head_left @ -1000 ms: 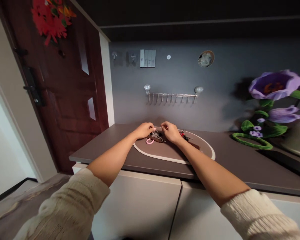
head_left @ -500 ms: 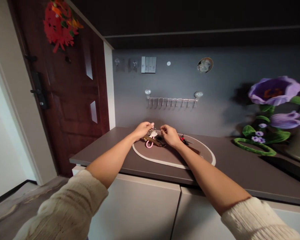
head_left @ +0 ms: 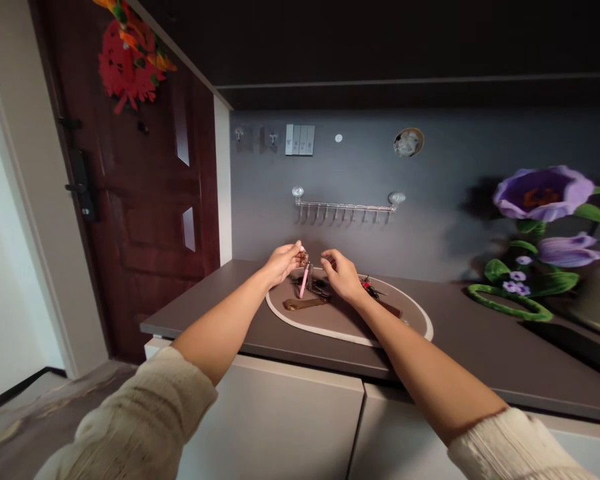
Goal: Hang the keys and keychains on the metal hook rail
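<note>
My left hand (head_left: 283, 261) pinches the top of a keychain (head_left: 305, 257) between thumb and fingers. A pink strap (head_left: 304, 282) hangs below it, raised just above the brown oval mat (head_left: 313, 327) with a pale rim. To its right, my right hand (head_left: 341, 272) is loosely curled, with a small gap between thumb and forefinger and nothing visible in it. On the mat beneath my hands lie dark keys (head_left: 320, 288) and a brown strap-like piece (head_left: 304, 304). More keys with a red part (head_left: 367, 285) lie beyond my right wrist, partly hidden by it.
A clear rail with several small hooks (head_left: 347, 208) is fixed to the grey wall above the mat. Two single hooks (head_left: 273, 138) and a switch panel (head_left: 300, 140) are higher up. Purple artificial flowers (head_left: 545, 193) stand at the right. A dark overhead cabinet (head_left: 380, 47) hangs above.
My left hand has lifted the keychain, and its pink strap now hangs straight, apart from the brown piece on the mat. My right hand stays close by. The view has tilted up slightly.
</note>
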`<action>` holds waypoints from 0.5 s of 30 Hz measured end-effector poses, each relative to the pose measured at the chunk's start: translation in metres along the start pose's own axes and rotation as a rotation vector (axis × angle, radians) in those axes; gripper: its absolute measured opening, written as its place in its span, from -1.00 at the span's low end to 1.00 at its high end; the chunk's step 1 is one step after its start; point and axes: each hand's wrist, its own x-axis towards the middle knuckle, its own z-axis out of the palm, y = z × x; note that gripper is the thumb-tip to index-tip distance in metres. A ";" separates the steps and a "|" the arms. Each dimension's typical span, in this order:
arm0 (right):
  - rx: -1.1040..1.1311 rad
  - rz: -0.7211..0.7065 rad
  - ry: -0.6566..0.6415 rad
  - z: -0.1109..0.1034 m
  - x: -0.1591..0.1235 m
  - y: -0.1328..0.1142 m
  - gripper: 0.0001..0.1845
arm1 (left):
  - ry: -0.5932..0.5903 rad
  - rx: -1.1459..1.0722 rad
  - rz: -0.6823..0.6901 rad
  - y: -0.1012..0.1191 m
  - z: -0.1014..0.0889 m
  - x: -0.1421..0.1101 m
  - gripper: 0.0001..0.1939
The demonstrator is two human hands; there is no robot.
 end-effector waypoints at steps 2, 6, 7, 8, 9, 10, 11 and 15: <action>0.021 -0.025 0.003 0.000 0.000 -0.001 -0.76 | -0.008 -0.028 0.001 0.000 0.000 0.000 -0.77; 0.040 -0.092 -0.005 0.000 -0.001 -0.003 -0.78 | -0.016 -0.086 -0.004 0.001 0.001 -0.001 -0.80; 0.037 -0.109 -0.005 0.000 -0.001 -0.003 -0.78 | -0.017 -0.095 -0.007 0.001 0.002 -0.001 -0.80; 0.033 -0.125 -0.004 0.000 -0.001 -0.003 -0.79 | -0.023 -0.100 -0.011 0.001 0.002 -0.002 -0.80; 0.030 -0.138 -0.004 0.001 -0.001 -0.004 -0.79 | -0.032 -0.100 -0.016 0.002 0.003 -0.002 -0.80; 0.029 -0.149 -0.003 0.001 -0.001 -0.004 -0.80 | -0.046 -0.099 -0.021 0.001 0.003 -0.003 -0.80; 0.031 -0.156 -0.003 0.001 -0.001 -0.004 -0.80 | -0.065 -0.097 -0.023 0.001 0.004 -0.004 -0.80; 0.043 -0.161 -0.004 0.002 -0.002 -0.004 -0.82 | -0.126 -0.090 -0.027 -0.001 0.005 -0.004 -0.78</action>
